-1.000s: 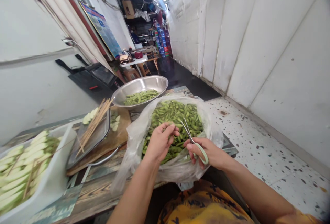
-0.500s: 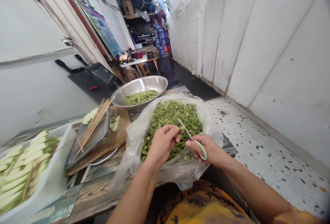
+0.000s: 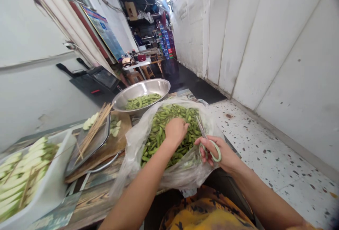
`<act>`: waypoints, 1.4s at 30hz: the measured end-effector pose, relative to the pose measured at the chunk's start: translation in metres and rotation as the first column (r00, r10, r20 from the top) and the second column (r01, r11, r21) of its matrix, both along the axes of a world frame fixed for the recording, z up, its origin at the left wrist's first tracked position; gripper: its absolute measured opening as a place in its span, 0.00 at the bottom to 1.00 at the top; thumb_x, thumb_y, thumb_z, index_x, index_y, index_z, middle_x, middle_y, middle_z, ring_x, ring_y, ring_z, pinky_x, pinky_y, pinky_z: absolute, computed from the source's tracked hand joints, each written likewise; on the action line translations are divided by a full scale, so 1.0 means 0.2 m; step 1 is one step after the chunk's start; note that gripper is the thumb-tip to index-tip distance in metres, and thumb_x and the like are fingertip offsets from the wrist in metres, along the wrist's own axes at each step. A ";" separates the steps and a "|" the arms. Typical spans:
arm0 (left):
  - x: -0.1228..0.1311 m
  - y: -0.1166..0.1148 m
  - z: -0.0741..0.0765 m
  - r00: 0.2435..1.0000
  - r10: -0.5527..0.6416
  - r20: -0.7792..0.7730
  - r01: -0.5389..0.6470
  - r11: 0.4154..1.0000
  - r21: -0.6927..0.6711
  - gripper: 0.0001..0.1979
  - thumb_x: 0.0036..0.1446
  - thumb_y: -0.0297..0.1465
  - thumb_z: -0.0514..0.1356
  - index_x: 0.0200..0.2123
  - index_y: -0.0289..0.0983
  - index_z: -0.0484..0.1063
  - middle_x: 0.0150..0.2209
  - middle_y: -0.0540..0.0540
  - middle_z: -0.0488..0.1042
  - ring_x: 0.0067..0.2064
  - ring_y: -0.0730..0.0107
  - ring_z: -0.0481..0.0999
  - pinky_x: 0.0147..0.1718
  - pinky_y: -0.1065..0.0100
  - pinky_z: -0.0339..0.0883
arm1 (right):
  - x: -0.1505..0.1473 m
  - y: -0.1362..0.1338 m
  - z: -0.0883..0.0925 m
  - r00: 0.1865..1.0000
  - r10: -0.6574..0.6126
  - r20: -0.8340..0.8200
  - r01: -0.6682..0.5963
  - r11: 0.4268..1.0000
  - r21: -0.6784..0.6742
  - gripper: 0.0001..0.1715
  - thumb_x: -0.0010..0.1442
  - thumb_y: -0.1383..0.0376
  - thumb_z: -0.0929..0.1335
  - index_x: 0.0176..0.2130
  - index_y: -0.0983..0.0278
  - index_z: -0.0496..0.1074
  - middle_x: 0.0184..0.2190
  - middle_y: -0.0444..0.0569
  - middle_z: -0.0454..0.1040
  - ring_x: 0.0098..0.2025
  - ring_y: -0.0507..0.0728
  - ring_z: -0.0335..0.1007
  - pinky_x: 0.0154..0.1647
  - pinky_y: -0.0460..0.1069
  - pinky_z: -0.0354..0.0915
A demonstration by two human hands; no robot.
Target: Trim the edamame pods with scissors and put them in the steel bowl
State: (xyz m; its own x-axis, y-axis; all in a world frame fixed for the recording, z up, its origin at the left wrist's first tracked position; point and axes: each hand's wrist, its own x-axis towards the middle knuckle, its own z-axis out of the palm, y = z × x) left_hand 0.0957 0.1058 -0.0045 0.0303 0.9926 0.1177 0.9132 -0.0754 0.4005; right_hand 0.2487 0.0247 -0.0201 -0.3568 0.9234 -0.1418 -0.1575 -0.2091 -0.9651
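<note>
A clear plastic bag (image 3: 137, 141) full of green bean pods (image 3: 161, 127) sits on the table in front of me. My left hand (image 3: 176, 130) reaches down into the pods, fingers curled among them; what they grip is hidden. My right hand (image 3: 221, 152) holds pale green-handled scissors (image 3: 209, 143) at the bag's right edge, blades pointing up and away. Behind the bag, a steel bowl (image 3: 143, 90) holds a smaller heap of cut pods (image 3: 143, 100).
A metal tray (image 3: 97, 141) with bamboo skewers (image 3: 94, 127) lies on a wooden board at left. A white tub (image 3: 53, 184) of skewered pale green slices stands at the near left. A speckled floor and white wall run along the right. My lap is under the table edge.
My left hand left the scissors' blades and moved forward into the pile of pods. My right hand drew the scissors slightly right and back, blades now clear of the left hand.
</note>
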 end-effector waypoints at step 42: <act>-0.23 -0.30 0.05 0.244 0.216 0.945 0.315 0.904 -0.288 0.17 0.45 0.34 0.67 0.34 0.33 0.65 0.29 0.47 0.72 0.17 0.89 0.52 0.15 0.79 0.38 | -0.05 0.01 0.00 0.937 0.211 0.278 -0.241 0.967 0.078 0.25 0.54 0.46 0.66 0.36 0.66 0.66 0.20 0.42 0.66 0.20 0.51 0.64 0.14 0.42 0.57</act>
